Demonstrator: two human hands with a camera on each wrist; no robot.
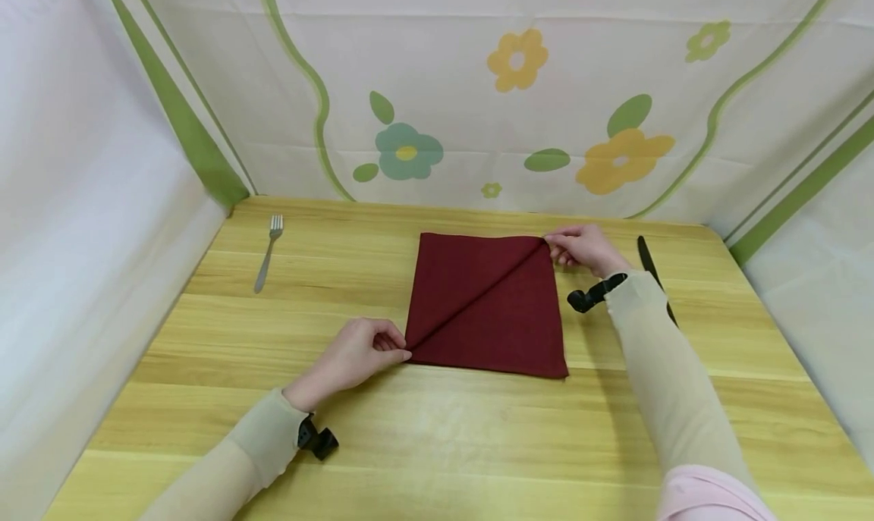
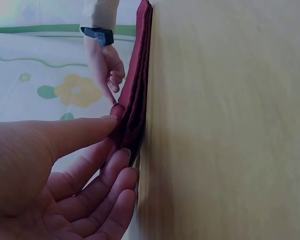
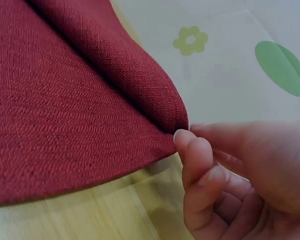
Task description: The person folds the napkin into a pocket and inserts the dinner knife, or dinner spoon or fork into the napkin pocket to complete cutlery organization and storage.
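A dark red cloth napkin (image 1: 505, 316) lies on the wooden table, folded into a square of several layers. Across it, from near left corner to far right corner, runs a diagonal fold. My left hand (image 1: 358, 354) pinches the near left corner between thumb and index finger; the left wrist view shows the stacked layers of the napkin (image 2: 137, 85) edge-on beside the thumb. At the far right corner my right hand (image 1: 583, 248) pinches the other end of the fold. In the right wrist view, fingertips (image 3: 182, 137) grip the napkin where the rolled-looking fold ends.
A fork (image 1: 269, 254) lies at the left of the table (image 1: 478, 445), tines away from me. At the right a black knife (image 1: 649, 259) is partly hidden by my right sleeve. A flower-patterned curtain (image 1: 464, 89) hangs behind the table's far edge.
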